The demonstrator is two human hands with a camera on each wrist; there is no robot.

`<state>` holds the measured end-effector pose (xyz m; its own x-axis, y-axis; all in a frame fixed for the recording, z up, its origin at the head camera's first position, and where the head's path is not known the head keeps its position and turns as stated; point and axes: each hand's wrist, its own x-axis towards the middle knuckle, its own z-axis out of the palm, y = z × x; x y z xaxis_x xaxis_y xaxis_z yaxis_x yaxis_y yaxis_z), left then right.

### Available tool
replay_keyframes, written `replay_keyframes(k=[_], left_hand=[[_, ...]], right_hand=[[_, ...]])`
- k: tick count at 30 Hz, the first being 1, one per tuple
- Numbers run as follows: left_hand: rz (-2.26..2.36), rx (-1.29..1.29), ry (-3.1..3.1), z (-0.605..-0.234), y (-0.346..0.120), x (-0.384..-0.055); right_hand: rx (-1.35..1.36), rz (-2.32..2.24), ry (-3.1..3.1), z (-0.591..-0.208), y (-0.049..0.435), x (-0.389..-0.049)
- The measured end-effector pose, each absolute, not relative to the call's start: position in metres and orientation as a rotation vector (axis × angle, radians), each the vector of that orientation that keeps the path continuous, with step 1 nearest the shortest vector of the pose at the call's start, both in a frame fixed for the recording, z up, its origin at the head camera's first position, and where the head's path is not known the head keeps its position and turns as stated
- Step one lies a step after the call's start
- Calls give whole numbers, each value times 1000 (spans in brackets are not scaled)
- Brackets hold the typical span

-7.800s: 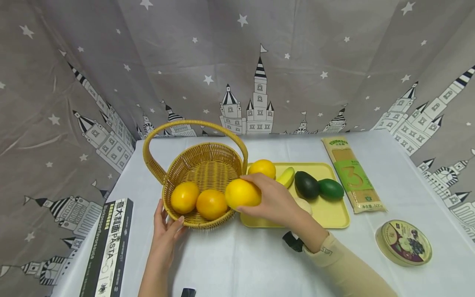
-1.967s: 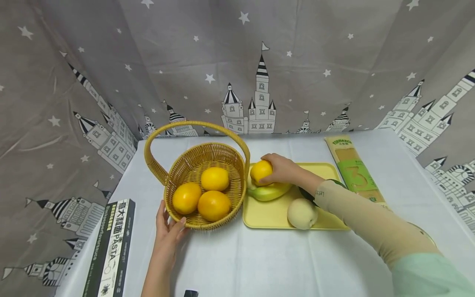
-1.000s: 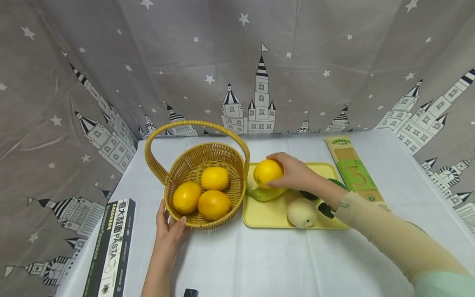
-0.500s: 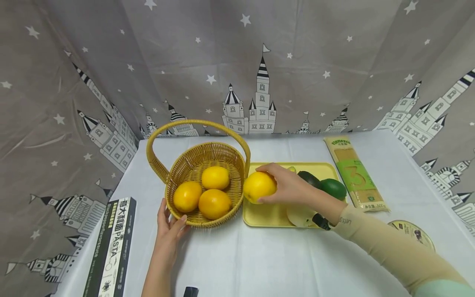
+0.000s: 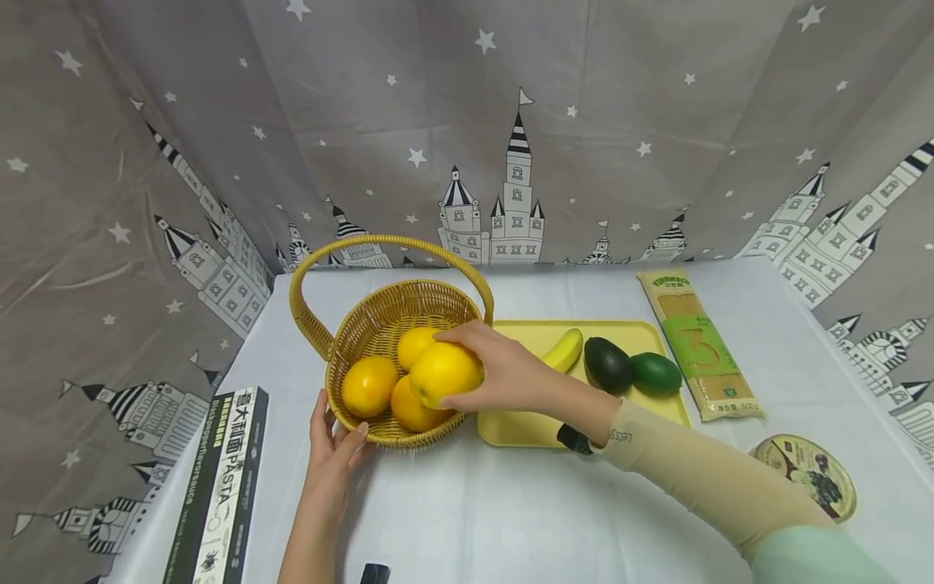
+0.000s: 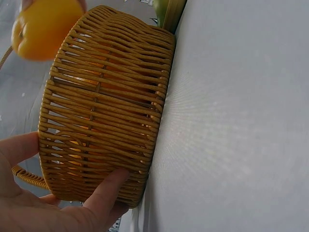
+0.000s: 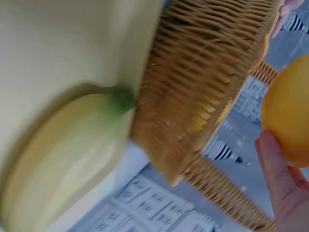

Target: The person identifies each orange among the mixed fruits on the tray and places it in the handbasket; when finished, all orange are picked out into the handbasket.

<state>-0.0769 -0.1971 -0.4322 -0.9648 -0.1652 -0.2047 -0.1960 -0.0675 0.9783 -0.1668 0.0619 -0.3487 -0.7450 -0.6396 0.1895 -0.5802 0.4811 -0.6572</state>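
My right hand [image 5: 503, 369] holds a round yellow fruit [image 5: 447, 375] above the right front of the wicker basket [image 5: 412, 442], its fingers and thumb around the fruit. In the left wrist view, that yellow fruit [image 6: 46, 29] shows a dimpled end over the rim. Inside the basket lie two orange fruits [image 5: 368, 387] and a yellow one [image 5: 416, 345], partly covered by the held fruit. My left hand [image 5: 332, 458] grips the basket's front left side, thumb on its outer weave [image 6: 104, 96] in the left wrist view.
Right of the basket, a yellow tray [image 5: 511, 430] bears a banana [image 5: 565, 349], a dark avocado [image 5: 608, 365] and a green fruit [image 5: 657, 375]. Farther right are a noodle packet [image 5: 696, 345] and a round tin [image 5: 810, 474]. A pasta box [image 5: 219, 487] lies at left.
My right hand has lifted the yellow fruit from the tray and carried it left over the basket. Earlier, another yellow fruit went into the basket. The left hand has stayed at the basket.
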Motion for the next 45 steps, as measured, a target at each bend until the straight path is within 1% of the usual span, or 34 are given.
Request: replay_keyframes(k=[6,11,18,24,31,45], left_hand=[[2232,-417,2137,-431,-198,-77],[2227,-408,2135,-432,-198,-77],[2232,-394,2135,-431,-199,-77],[2248,-385,2123,-431,-200,-76],[2248,-368,2126,-432,-199,-77],[2264,-364,2107,-433,-200,-77]], right_hand=[[-1102,-1089,2656,-332,25,-177],[-1042,-1068,2696,-325,-1,-194],[-897,-974,2735,-328,-27,-220],[-810,-958,2721,-334,-46,-236],[-797,-863,2717,-345,-65,-242],[-735,-790,2689,-352,-73,-244]])
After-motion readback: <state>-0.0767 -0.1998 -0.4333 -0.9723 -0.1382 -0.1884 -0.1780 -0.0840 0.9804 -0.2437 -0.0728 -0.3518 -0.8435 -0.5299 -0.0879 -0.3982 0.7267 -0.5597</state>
